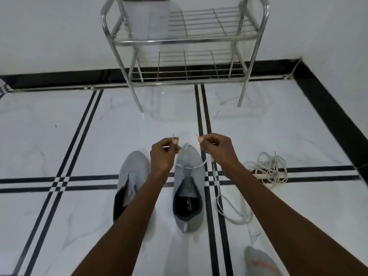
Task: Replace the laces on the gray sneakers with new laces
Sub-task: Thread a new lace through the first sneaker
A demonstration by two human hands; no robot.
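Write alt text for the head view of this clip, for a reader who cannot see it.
Both hands, left hand and right hand, each pinch one tip of a white lace threaded across the lowest eyelets of a gray knit sneaker on the white tiled floor. A second gray sneaker lies to its left, a tangled pile of white laces to the right, a steel wire rack behind.

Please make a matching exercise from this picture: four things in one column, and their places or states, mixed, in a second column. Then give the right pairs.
Things:
1. gray sneaker being laced
2. second gray sneaker
3. tangled heap of white laces
4. shiny metal wire rack

Places or states:
A. stands against the white wall
B. lies on the floor, right of both sneakers
C. partly hidden under the left forearm
D. has a white lace through its front eyelets

Pairs: 1-D, 2-C, 3-B, 4-A
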